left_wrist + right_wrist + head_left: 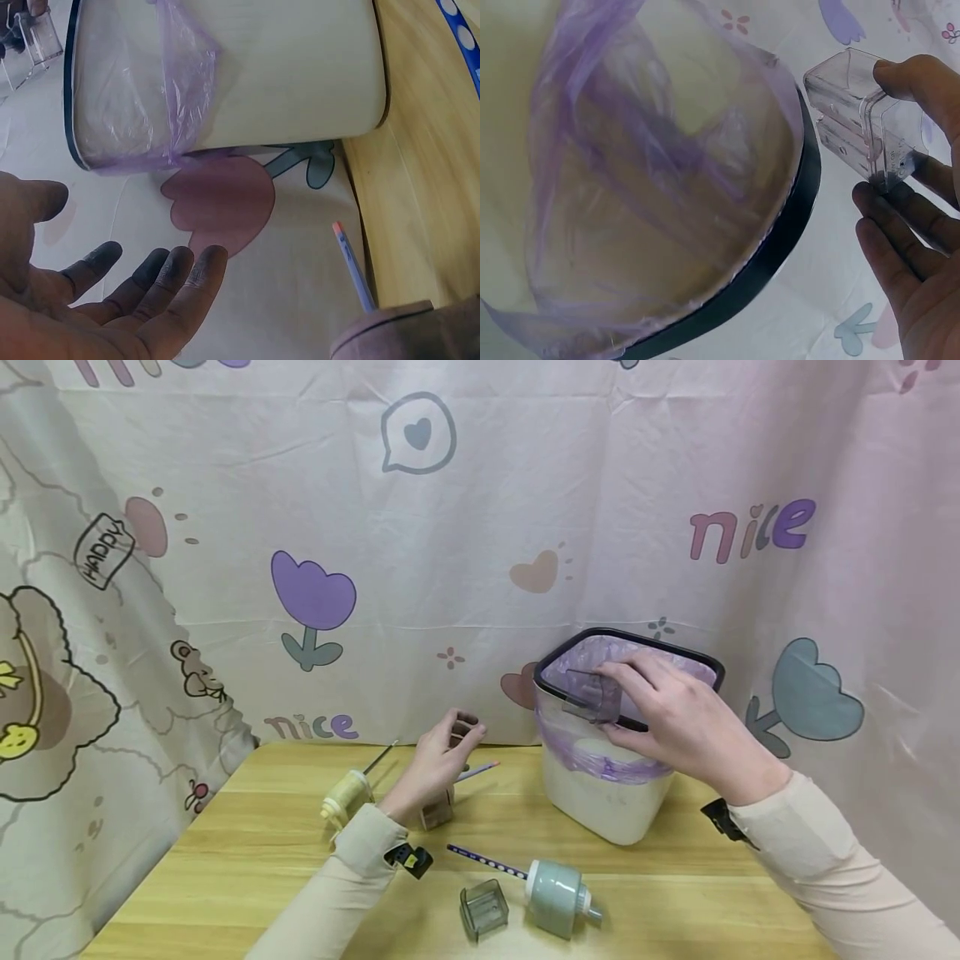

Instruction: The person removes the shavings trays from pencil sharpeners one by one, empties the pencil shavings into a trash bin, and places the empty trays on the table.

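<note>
In the head view, my right hand (686,718) is raised over the near rim of a white trash bin (600,806). It pinches a clear plastic box (847,112), which looks like a sharpener's shavings drawer, between thumb and fingers. Purple bag film (585,756) lines the bin and folds over its black rim. Left of the bin, my left hand (435,760) hovers with fingers loosely bent and nothing in them. Below it stands a brownish pencil sharpener (437,812), partly hidden by that hand, with a purple pencil (480,771) sticking out.
A yellow crank sharpener (348,797) holding a dark pencil (381,757) is at the left. Nearer me lie a blue-grey sharpener (553,895), its dotted blue pencil (487,861), and a smoky clear box (487,912). A printed curtain (450,527) hangs behind the wooden table (247,843).
</note>
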The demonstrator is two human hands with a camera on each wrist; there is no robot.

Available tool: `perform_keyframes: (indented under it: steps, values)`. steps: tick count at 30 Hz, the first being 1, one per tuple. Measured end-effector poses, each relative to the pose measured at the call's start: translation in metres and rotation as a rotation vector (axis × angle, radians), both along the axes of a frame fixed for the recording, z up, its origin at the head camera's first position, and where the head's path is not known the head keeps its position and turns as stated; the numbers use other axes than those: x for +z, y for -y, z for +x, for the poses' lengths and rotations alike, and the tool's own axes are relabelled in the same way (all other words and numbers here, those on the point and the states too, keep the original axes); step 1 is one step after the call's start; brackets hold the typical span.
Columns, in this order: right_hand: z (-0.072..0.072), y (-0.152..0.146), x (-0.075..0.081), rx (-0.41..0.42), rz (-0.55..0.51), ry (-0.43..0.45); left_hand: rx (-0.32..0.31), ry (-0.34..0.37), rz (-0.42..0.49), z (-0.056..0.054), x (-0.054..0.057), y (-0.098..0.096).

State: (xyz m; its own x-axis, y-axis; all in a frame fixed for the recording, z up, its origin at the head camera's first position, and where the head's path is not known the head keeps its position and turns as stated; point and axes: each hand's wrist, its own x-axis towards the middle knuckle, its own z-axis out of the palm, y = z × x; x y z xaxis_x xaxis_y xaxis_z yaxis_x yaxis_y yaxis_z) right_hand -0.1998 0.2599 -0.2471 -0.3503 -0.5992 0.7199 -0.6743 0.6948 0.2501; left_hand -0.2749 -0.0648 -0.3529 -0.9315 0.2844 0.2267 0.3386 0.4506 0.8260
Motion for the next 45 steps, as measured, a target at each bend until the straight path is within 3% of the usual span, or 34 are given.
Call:
perform_keyframes:
  steps: [6,13,23,37,45]
  values:
    - [0.001,0.006,-0.004,0.022,-0.013,0.011,-0.007,0.016,0.017,0.003,0.0,0.011]
    - [0.0,0.013,-0.01,0.019,-0.006,0.013,-0.001,-0.024,-0.036,0.004,-0.001,0.02]
    - [-0.006,0.025,-0.022,0.028,0.008,0.045,0.004,-0.026,-0.052,0.004,-0.007,0.031]
    - [-0.015,0.046,-0.047,0.04,0.006,0.141,-0.011,-0.048,-0.122,0.008,-0.012,0.042]
    - [-0.022,0.054,-0.064,0.02,0.01,0.233,-0.037,-0.042,-0.113,0.009,-0.016,0.048]
